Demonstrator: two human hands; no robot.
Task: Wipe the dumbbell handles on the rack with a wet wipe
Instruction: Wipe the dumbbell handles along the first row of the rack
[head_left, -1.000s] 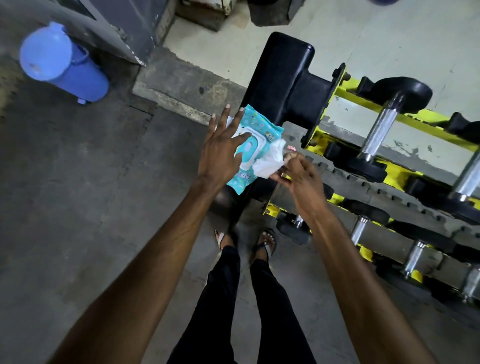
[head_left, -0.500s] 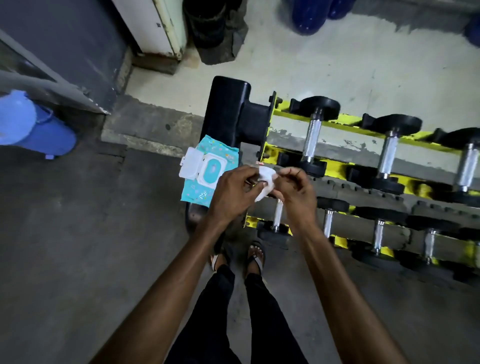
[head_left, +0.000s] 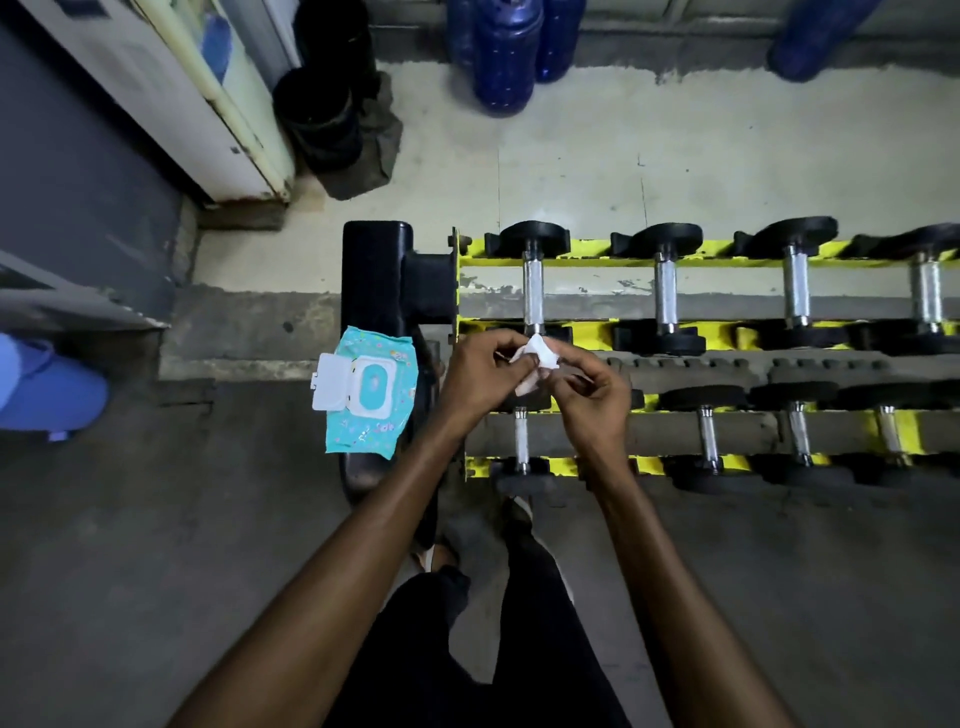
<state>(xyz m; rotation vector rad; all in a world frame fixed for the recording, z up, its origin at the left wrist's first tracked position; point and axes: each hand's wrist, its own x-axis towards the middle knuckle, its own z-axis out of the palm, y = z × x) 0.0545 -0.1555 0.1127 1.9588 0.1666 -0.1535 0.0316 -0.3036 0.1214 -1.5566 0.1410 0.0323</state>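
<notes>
Both hands hold a small white wet wipe (head_left: 540, 358) between them, above the left end of the yellow dumbbell rack (head_left: 587, 260). My left hand (head_left: 480, 376) pinches its left side and my right hand (head_left: 597, 402) pinches its right side. Several dumbbells with chrome handles lie across the rack: the upper-row leftmost handle (head_left: 533, 293) sits just beyond the wipe, and a lower-row handle (head_left: 521, 439) shows under my wrists. The teal wipes pack (head_left: 371, 397) lies with its white lid flipped open on the rack's black end post (head_left: 376, 280).
A blue bin (head_left: 49, 389) stands at the far left on the grey floor. Dark buckets (head_left: 324, 111) and blue water jugs (head_left: 496, 52) line the back wall. My legs and sandalled feet (head_left: 441, 556) are directly below the rack's left end.
One second ago my left hand held the pack while my right pulled out a wipe. The pack now lies on the end post and both hands hold the wipe. The view has tilted up.
</notes>
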